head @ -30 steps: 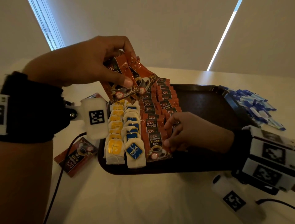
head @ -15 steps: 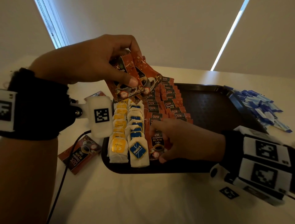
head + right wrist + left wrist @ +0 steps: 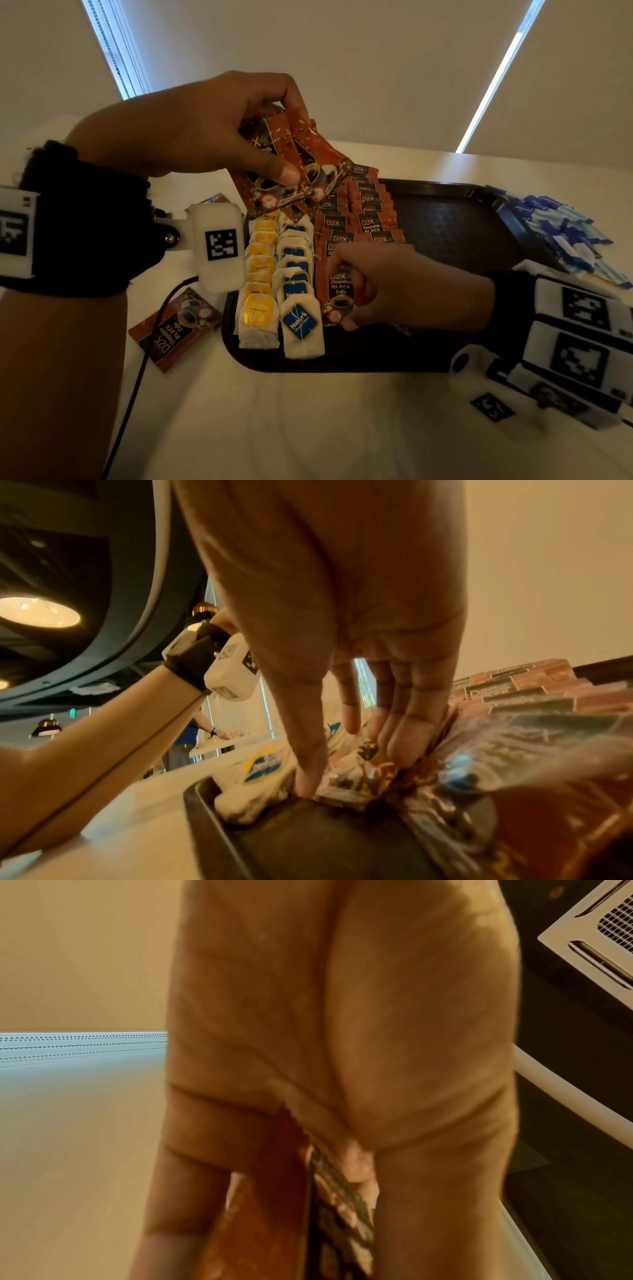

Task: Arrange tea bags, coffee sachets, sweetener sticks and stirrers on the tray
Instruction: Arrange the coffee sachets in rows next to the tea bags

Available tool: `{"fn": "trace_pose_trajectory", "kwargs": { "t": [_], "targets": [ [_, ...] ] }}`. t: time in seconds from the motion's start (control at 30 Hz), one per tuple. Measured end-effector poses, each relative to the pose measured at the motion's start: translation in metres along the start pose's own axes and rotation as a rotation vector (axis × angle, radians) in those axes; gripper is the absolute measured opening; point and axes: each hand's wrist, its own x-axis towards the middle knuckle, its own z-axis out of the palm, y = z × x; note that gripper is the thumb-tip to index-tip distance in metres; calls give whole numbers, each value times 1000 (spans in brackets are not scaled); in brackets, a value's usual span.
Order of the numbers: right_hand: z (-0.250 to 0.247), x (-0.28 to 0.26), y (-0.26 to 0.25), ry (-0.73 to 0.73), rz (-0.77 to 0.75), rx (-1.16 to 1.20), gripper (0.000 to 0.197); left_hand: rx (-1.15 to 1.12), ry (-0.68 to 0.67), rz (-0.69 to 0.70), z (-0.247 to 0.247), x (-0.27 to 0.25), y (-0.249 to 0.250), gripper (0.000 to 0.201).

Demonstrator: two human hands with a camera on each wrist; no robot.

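Nearest me on the dark rectangular tray [image 3: 342, 363], two columns of white paper tea bags [image 3: 281, 291], one yellow-labelled and one blue-labelled, look finished. Just right of them I count two overlapping columns of brown D2X coffee sachets [image 3: 363, 222], apparently still being filled. My right hand [image 3: 404, 291] lies low over the near end of these, wrist to the right, thumb and fingers pinching the nearest sachet [image 3: 337, 294] as it sits on the tray. One loose brown sachet [image 3: 174, 325] lies on the white table [image 3: 308, 428] left of the tray. Farther off, my left hand [image 3: 191, 126] hovers above the tray's far left, fingers clamped on a fan of spare brown sachets [image 3: 291, 164]. The blue-and-white sweetener sticks [image 3: 561, 233] sit heaped beyond the tray's right rim, not yet arranged. I see no stirrers.
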Motion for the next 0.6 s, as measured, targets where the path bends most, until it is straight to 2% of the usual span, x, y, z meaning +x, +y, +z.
{"fn": "trace_pose_trajectory", "kwargs": {
  "t": [0.1, 0.2, 0.3, 0.43, 0.6],
  "targets": [
    [-11, -5, -1, 105, 8, 61, 30, -5, -22, -11, 1, 3, -2, 37],
    [-25, -6, -3, 369, 18, 222, 6, -6, -72, -26, 4, 6, -4, 38],
    [-33, -5, -8, 575, 14, 458, 13, 4, -139, -20, 9, 9, -5, 38],
    [-32, -5, -13, 654, -54, 456, 14, 26, -188, 4, 16, 13, -3, 40],
    [-30, -6, -9, 657, -54, 423, 9, 34, -218, 10, 21, 15, -2, 38]
  ]
}}
